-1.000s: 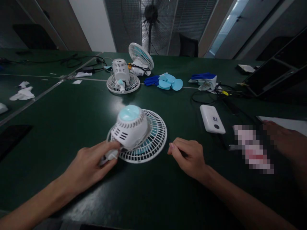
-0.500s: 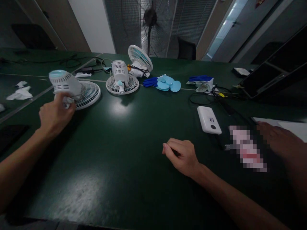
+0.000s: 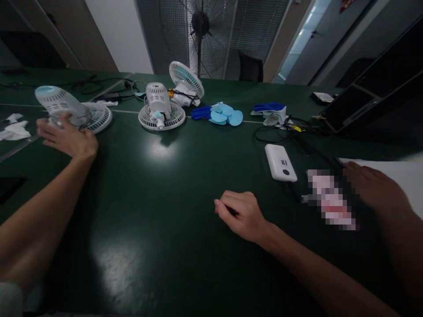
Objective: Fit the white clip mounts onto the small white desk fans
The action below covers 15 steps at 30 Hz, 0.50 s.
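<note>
At the far left of the table, my left hand (image 3: 69, 137) is on a small white desk fan (image 3: 62, 105) with a light blue cap. Its fingers reach around the near lower side of the housing, and part of the grip is hidden. This fan lies grille down, its body leaning left. My right hand (image 3: 239, 215) rests on the green table (image 3: 158, 220), fingers curled in with nothing visible in them. A second fan (image 3: 158, 103) stands on its grille near the back middle, and a third fan (image 3: 187, 83) is behind it with its grille tilted up.
Light blue fan blades (image 3: 226, 113) lie beside a blue glove (image 3: 201, 112). More gloves (image 3: 271, 114) and black cables (image 3: 264, 136) are at the back right. A white power bank (image 3: 280, 163) lies near another person's hand (image 3: 376, 185). White tissue (image 3: 15, 128) is at the left.
My left hand has shifted the fan leftward along the table and turned, its fingers now pointing left. My right hand keeps its curled pose. The view has swung slightly.
</note>
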Each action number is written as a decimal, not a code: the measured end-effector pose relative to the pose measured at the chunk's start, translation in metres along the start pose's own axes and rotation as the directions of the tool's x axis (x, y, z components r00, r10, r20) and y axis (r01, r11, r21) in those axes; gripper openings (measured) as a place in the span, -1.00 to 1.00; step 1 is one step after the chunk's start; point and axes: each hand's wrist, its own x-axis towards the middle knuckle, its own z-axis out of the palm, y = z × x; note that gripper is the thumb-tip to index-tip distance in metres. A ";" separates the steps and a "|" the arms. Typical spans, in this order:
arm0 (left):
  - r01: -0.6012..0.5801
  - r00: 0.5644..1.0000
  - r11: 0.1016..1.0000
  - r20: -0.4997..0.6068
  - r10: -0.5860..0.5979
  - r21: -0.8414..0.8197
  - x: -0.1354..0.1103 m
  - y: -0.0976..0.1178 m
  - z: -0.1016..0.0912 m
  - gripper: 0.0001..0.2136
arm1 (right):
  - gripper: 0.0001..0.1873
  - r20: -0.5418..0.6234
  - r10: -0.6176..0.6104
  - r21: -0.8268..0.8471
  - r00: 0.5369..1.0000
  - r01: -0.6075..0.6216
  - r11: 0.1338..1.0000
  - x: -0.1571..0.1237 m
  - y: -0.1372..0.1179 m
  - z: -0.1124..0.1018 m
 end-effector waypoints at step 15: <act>-0.457 0.887 0.856 -0.049 0.460 -0.241 -0.064 0.140 0.078 -0.61 | -0.63 0.035 -0.001 -0.029 0.999 0.002 1.000 0.000 0.000 -0.001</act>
